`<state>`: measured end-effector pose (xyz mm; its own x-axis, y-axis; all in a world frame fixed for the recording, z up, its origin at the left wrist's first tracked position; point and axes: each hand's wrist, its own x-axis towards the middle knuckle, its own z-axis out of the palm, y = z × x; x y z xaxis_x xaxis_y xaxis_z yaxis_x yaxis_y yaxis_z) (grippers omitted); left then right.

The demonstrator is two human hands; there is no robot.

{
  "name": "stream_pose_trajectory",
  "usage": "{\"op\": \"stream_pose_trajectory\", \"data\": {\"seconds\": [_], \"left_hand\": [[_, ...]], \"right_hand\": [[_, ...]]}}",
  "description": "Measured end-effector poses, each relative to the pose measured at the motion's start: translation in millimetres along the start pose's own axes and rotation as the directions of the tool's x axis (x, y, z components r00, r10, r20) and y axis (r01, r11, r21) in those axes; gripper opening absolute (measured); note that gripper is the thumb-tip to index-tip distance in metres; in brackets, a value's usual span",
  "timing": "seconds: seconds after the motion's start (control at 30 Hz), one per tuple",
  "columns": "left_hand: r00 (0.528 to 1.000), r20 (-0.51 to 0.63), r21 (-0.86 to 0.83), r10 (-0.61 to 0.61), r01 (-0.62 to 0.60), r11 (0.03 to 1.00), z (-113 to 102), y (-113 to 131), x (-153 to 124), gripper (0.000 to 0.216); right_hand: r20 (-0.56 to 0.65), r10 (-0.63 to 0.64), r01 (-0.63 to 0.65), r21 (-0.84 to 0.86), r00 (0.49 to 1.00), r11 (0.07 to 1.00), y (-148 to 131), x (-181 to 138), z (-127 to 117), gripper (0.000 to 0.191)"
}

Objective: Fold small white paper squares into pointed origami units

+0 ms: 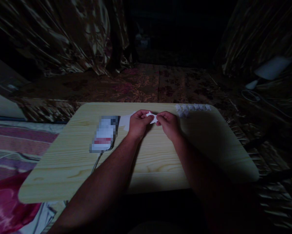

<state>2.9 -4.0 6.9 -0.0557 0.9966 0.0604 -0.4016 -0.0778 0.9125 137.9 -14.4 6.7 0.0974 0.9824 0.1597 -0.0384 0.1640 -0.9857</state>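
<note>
Between both hands is a small piece of folded white paper (151,117) with pointed corners, held above the far half of the wooden table (158,162). My left hand (139,123) pinches its left side, thumb on top. On its right edge, the fingertips of my right hand (169,123) are closed. White paper sheets (125,122) lie on the table just left of my left hand and are partly covered by it. Beyond my right hand, several small folded white paper pieces (193,107) stand in a row along the far edge, with a few more in front.
Left of my left hand lies a phone (104,133), its screen blurred out, with a white cable (96,162) running toward my forearm. A striped bedspread (26,139) and pink cloth (11,198) are at left. A white lamp (272,68) stands at far right.
</note>
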Motion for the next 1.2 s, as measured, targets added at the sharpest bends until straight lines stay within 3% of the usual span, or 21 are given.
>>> {"op": "stream_pose_trajectory", "data": {"seconds": [0.3,0.67,1.2], "left_hand": [[1.000,-0.020,0.012,-0.001,0.001,1.000,1.2,2.0,-0.3,0.037],[1.000,0.003,0.064,0.006,-0.006,0.998,-0.3,0.1,-0.8,0.036],[1.000,0.024,0.108,-0.001,-0.002,0.994,0.0,1.6,-2.1,0.039]], "right_hand": [[0.003,0.028,-0.028,0.048,1.000,0.998,-2.2,-0.4,1.4,0.018],[-0.031,-0.010,0.008,-0.060,0.999,0.998,0.8,0.4,0.1,0.015],[-0.049,-0.037,0.032,-0.083,0.998,0.996,2.0,0.7,-0.2,0.016]]}}
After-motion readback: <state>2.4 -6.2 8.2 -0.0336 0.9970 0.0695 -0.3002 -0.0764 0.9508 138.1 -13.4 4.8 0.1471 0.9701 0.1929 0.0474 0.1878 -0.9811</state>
